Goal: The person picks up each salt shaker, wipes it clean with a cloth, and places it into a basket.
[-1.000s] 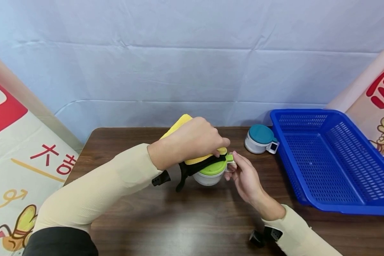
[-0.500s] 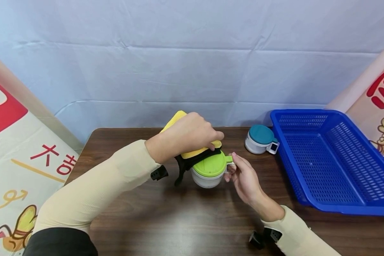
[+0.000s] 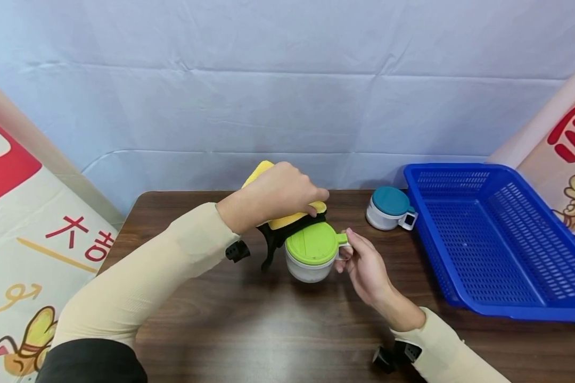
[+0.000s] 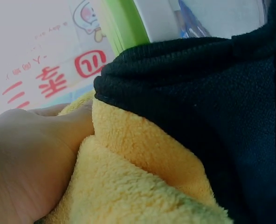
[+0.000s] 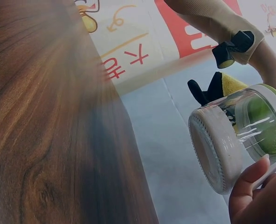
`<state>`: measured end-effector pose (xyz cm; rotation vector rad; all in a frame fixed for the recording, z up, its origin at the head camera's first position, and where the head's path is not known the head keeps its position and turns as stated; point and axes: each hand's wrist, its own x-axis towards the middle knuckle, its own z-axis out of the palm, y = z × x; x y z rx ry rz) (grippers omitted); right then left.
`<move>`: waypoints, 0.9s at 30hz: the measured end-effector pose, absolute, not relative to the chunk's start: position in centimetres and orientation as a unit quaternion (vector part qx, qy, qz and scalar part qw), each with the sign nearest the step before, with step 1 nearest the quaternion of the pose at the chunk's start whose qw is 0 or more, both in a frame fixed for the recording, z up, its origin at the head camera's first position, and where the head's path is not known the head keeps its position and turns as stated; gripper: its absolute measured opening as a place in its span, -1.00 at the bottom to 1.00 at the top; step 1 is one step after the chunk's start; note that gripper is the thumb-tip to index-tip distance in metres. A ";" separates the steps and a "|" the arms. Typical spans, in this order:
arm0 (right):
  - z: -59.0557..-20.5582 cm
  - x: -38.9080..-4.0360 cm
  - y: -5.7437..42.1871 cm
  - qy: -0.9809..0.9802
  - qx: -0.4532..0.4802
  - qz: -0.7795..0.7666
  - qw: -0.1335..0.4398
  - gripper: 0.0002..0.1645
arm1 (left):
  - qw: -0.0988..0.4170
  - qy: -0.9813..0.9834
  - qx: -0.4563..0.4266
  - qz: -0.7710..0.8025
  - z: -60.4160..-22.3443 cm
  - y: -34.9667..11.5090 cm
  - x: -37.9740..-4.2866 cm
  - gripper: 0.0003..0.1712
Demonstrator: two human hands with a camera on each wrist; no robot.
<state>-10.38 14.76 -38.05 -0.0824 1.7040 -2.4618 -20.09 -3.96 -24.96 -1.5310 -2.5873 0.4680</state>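
My right hand (image 3: 368,271) grips the handle of a clear seasoning jar (image 3: 309,271) with a bright green lid (image 3: 311,246). Its ribbed base shows in the right wrist view, so the jar (image 5: 210,151) is held up off the table; something pale fills its lower part. My left hand (image 3: 281,192) pinches a plush cloth (image 3: 260,171), yellow on one side and black on the other. The cloth's black edge lies along the far left side of the lid. Close up in the left wrist view, the folded cloth (image 4: 133,186) hides most of the jar.
A second jar (image 3: 388,210) with a teal lid stands at the back right, its handle close to a blue plastic basket (image 3: 452,295). The brown wooden table (image 3: 249,340) ends at a pale curtain behind. Printed sheets hang at both sides.
My left hand has drawn the cloth away from me and leftward over the lid, uncovering more of the green top. The right hand and jar have hardly moved.
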 end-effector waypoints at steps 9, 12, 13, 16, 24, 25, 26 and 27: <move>-38.2 -10.4 15.0 0.567 -0.031 -0.820 0.075 -0.47 | 0.008 -0.868 -0.483 0.114 -25.5 -5.0 -21.8 -0.59; -38.2 -10.3 15.2 0.566 -0.034 -0.821 0.074 -0.47 | 0.003 -0.871 -0.480 0.107 -25.7 -5.2 -22.0 -0.59; -38.2 -10.3 15.2 0.565 -0.035 -0.821 0.074 -0.47 | 0.003 -0.871 -0.480 0.106 -25.8 -5.3 -22.0 -0.60; -38.2 -10.3 15.3 0.562 -0.038 -0.823 0.072 -0.49 | 0.002 -0.871 -0.480 0.103 -26.0 -5.5 -22.2 -0.61; -38.0 -10.3 15.3 0.560 -0.038 -0.824 0.071 -0.49 | -0.010 -0.878 -0.471 0.080 -26.4 -6.3 -22.6 -0.60; -38.0 -10.3 15.3 0.560 -0.040 -0.825 0.071 -0.49 | -0.008 -0.879 -0.470 0.077 -26.5 -6.5 -22.7 -0.60; -37.9 -10.3 15.3 0.559 -0.041 -0.825 0.071 -0.49 | -0.006 -0.880 -0.470 0.073 -26.6 -6.7 -22.7 -0.59; -37.9 -10.3 15.3 0.559 -0.042 -0.825 0.071 -0.49 | -0.005 -0.880 -0.469 0.070 -26.7 -6.9 -22.8 -0.59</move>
